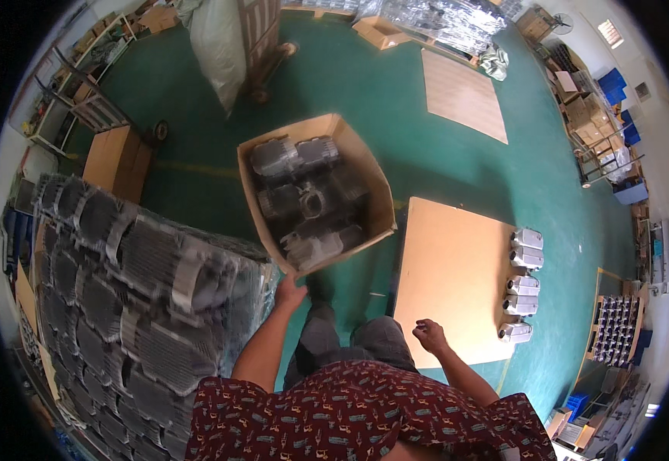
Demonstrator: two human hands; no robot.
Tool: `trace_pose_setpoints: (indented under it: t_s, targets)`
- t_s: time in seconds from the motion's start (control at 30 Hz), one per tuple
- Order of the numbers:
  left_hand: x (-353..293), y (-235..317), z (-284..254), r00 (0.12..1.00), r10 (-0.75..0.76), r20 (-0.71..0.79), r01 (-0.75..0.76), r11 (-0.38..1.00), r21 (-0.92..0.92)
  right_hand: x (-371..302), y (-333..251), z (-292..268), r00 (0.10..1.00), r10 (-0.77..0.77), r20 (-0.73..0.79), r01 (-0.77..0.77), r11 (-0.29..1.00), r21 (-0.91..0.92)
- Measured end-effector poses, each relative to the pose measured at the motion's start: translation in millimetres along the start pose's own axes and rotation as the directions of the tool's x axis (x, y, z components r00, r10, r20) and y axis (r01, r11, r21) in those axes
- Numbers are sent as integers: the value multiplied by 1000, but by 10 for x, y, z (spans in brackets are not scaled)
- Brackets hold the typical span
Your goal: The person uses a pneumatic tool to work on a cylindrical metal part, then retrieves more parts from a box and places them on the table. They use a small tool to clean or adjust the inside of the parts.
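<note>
My left hand is closed on the near corner of an open cardboard box, its fingers partly hidden by the rim. Several grey finned metal housings lie inside the box, some deep in shadow. Off to the right, my right hand hovers over the near part of a flat cardboard sheet. Its fingers are curled in, and a small dark spot shows at them that I cannot make out. Along the sheet's right edge stands a row of silvery metal housings.
A tall stack of finned housings, partly wrapped in film, rises close on my left. Beyond the box are a hand truck and a white sack. A cardboard sheet lies on the green floor. Shelving and cartons line the right wall.
</note>
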State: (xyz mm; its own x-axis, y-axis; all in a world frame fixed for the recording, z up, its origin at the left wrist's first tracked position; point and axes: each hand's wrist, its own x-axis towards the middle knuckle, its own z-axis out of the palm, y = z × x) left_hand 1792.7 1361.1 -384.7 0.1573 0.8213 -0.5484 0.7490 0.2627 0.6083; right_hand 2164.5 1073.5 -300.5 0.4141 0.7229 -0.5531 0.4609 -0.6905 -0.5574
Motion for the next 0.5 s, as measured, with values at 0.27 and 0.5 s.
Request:
trace_pose_setpoints:
  t_s: [0.27, 0.5]
  targets:
    - [1541, 1112, -646, 975, 66, -210, -57, 997, 50, 2152, -1281, 306, 982, -137, 131, 132, 990, 49]
    - [2556, 1170, -1045, 968, 251, -5, -200, 781, 592, 4018, -2353, 1273, 975, -109, 191, 98, 993, 67]
